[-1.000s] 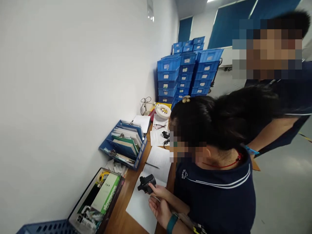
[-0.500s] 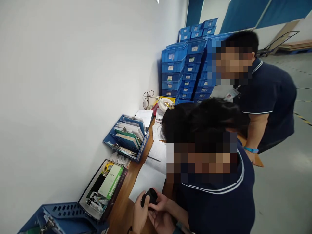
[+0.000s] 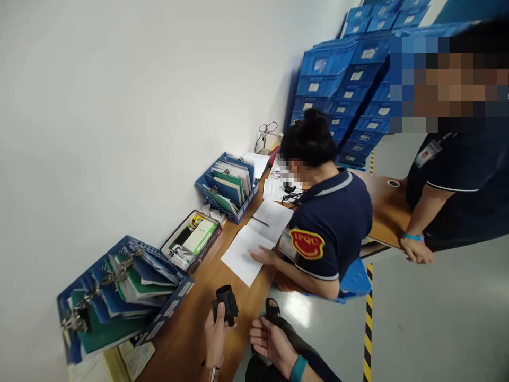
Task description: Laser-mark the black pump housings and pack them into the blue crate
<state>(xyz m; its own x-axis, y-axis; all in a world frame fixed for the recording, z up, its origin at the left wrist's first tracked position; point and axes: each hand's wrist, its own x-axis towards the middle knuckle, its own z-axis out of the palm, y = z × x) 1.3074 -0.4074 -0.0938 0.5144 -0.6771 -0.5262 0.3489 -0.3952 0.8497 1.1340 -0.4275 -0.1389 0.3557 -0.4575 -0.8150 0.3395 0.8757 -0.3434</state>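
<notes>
White wall [image 3: 139, 132]: big and plain, all along the left side.
Big blue basket [image 3: 169, 313]: full of files [image 3: 115, 289], blue, green and white, with shiny metal clips on them; some papers poke out below it.
Brown surface [image 3: 181, 347]: a long wooden one, set by the wall.
Black box [image 3: 209, 248]: its top is open, and I can see a green and white notebook [image 3: 203, 237] inside with something yellow.
Left hand [image 3: 214, 331]: its grip is closed around the black thing, with a brown strap at the wrist.
Black thing [image 3: 226, 305]: in the left hand, over the brown surface — its round tube end points up, a little tipped.
Small blue rack [image 3: 248, 205]: just behind the black box, with more files standing in it.
White paper [image 3: 240, 260]: flat on the brown surface, with a dark pen [image 3: 260, 220] on the sheet behind it.
Right hand [image 3: 272, 339]: its grip is loose and has nothing in it — fingers a bit bent, a green-blue band on the wrist.
Sitting person [image 3: 334, 212]: dark blue shirt, red patch on the sleeve, one hand over the white paper.
Blue bins [image 3: 326, 87]: tall piles at the back.
Standing person [image 3: 469, 175]: at the far right, blue band on one wrist.
</notes>
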